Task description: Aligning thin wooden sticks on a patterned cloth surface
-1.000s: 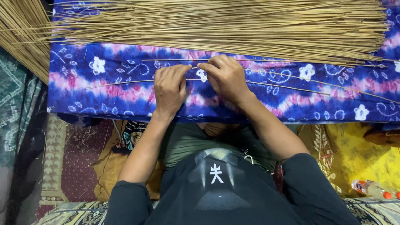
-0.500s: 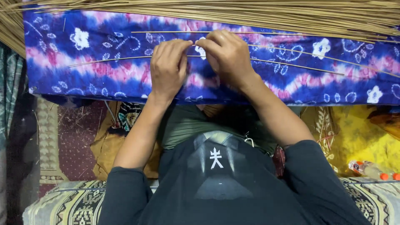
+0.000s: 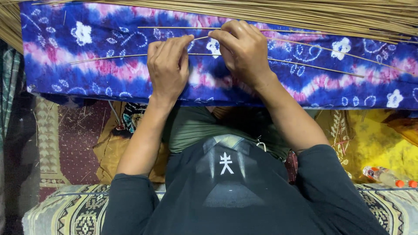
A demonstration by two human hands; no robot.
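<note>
My left hand (image 3: 167,69) and my right hand (image 3: 244,50) rest side by side on a blue and pink tie-dye cloth (image 3: 87,48) with white flowers. Both pinch a thin tan stick (image 3: 201,38) between their fingertips; it bridges the small gap between the hands. A second long thin stick (image 3: 109,58) lies across the cloth and passes under both hands. A third one (image 3: 174,28) lies just beyond the fingers. Along the far edge of the cloth lies a thick pile of the same tan sticks (image 3: 305,13).
Patterned fabrics lie below the cloth: a dark red rug (image 3: 74,130) at left, a yellow cloth (image 3: 379,143) at right. A plastic bottle with orange caps (image 3: 387,177) lies at the right. More sticks (image 3: 8,26) spread at the far left.
The view has shifted so the cloth and stick pile sit higher in the frame. Both hands stay together on the cloth, now pinching the short stick between them.
</note>
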